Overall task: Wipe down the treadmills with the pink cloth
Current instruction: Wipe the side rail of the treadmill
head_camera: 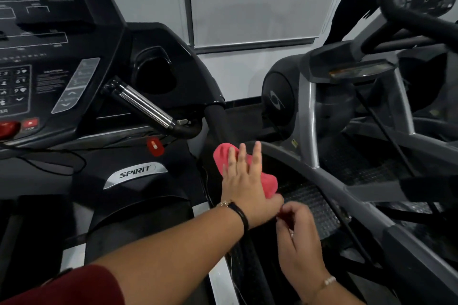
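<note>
A pink cloth (224, 156) lies bunched on the black padded side handrail (218, 119) of the treadmill (135, 172) marked SPIRIT. My left hand (245, 181) presses flat on the cloth with its fingers straight and spread. My right hand (300, 233) sits just below and to the right, fingers curled, its fingertips pinching a small corner of the cloth next to my left thumb. Part of the cloth is hidden under my left hand.
The treadmill console (29, 77) with a keypad and a red stop button (8, 129) fills the left. A chrome grip bar (142, 104) and a cup holder (155, 69) sit beside it. A second grey machine (347, 106) stands close on the right.
</note>
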A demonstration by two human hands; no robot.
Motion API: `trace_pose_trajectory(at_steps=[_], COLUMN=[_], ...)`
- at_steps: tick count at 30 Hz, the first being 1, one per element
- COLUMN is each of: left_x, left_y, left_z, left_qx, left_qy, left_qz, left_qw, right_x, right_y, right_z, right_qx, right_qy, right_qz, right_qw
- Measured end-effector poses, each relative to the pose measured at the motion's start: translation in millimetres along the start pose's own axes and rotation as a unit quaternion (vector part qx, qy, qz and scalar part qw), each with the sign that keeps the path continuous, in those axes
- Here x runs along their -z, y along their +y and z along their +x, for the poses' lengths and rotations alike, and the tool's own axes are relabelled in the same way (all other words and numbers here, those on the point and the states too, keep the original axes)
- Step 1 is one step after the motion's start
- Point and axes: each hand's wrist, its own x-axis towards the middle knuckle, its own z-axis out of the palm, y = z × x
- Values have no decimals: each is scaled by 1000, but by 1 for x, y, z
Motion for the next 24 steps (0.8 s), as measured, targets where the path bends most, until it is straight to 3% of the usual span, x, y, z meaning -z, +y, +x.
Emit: trace_pose_trajectory(at_steps=[2, 5, 7, 9, 11, 13, 14, 16, 18, 20, 23, 24], left_x=[20, 59, 77, 87, 99, 119, 131, 164, 197, 220, 233, 233], left_y=[4, 5, -11, -34, -57, -79, -91, -104, -111, -115, -124, -127], left_z=[5, 10, 15, 20, 24, 28, 32, 39, 48, 59, 74, 78], left_qx=[30, 109, 131, 128, 94, -7, -66, -157, -190, -184, -155, -144], left_qy=[-40, -57, -81, -88, 3, 119, 162, 212, 234, 224, 163, 142], left_qz=[-176, -485, -560, -563, -450, -211, -70, 149, 266, 338, 395, 411], left_qw=[983, 866, 814, 811, 888, 970, 982, 953, 916, 895, 891, 889], right_x=[-11, -31, -47, -64, -77, -81, -80, -73, -69, -71, -73, -73], right_y=[-20, -45, -52, -52, -49, -44, -40, -35, -36, -36, -41, -39], right_z=[25, 66, 85, 93, 97, 106, 114, 131, 138, 130, 94, 87], right_qx=[-37, -111, -147, -127, -77, -49, -56, -107, -109, -16, 132, 142], right_qy=[0, -75, -172, -196, -165, -167, -173, -192, -220, -260, -311, -306], right_qz=[42, 0, -152, -282, -289, -262, -233, -154, -144, -236, -426, -428], right_qw=[998, 991, 962, 931, 940, 949, 955, 963, 958, 936, 840, 839])
